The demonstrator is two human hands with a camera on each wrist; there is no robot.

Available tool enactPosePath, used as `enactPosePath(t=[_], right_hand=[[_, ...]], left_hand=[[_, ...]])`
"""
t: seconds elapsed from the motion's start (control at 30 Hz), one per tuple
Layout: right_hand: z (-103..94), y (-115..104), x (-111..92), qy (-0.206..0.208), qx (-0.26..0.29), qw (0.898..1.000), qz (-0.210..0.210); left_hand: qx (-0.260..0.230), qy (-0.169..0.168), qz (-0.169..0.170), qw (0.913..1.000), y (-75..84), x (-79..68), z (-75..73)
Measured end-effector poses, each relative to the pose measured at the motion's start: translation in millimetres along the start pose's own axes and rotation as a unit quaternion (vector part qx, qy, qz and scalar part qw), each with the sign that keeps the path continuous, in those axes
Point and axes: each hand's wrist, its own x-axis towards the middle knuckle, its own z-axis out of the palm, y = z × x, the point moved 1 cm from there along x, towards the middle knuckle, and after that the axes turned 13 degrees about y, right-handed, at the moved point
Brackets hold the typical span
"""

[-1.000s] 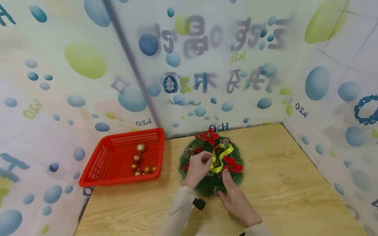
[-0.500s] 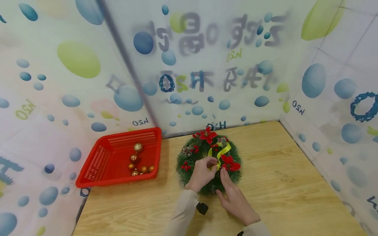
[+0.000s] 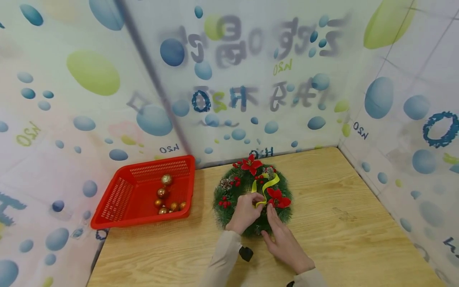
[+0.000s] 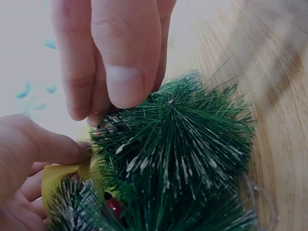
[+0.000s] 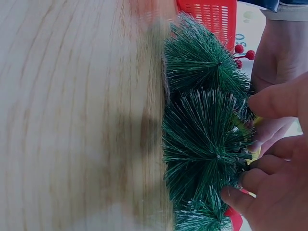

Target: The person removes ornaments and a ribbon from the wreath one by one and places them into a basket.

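Observation:
A round green wreath point(image 3: 226, 215) with pinecones, red berries and red poinsettias point(image 3: 277, 198) lies on the wooden table. A yellow ribbon point(image 3: 271, 182) curls over its right half. My left hand point(image 3: 245, 212) pinches the ribbon's lower end; in the left wrist view its thumb presses on the ribbon point(image 4: 60, 174). Just right of it, my right hand point(image 3: 287, 241) rests on the wreath's front right, fingers straight and fingertips beside the lower poinsettia. The right wrist view shows that hand's thumb and fingers against the green needles point(image 5: 207, 149). Fingers partly hide the ribbon's end.
A red plastic basket point(image 3: 125, 220) stands left of the wreath, with several gold balls point(image 3: 166, 179) inside. Patterned curtain walls point(image 3: 222, 137) enclose the table point(image 3: 355, 223) at the back and sides.
My left hand has moved down and right with the ribbon's end, close to the right fingertips. The right hand stays on the wreath. The head view has shifted slightly.

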Motion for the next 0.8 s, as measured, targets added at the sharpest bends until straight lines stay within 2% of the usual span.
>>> enactPosePath(t=[0.4, 0.63, 0.8], right_hand=[[3.5, -4.9, -0.1, -0.002, -0.004, 1.000, 0.005], [3.6, -7.1, -0.9, 0.001, -0.008, 1.000, 0.004], [3.2, -7.6, -0.1, 0.002, -0.006, 1.000, 0.006]], left_hand=[[-0.031, 0.055, -0.001, 0.9980, 1.5, 2.9, -26.8], [-0.038, 0.085, 0.005, 0.9957, 8.3, 10.1, -54.8], [-0.026, 0.106, -0.007, 0.9941, 5.8, 17.3, -74.5]])
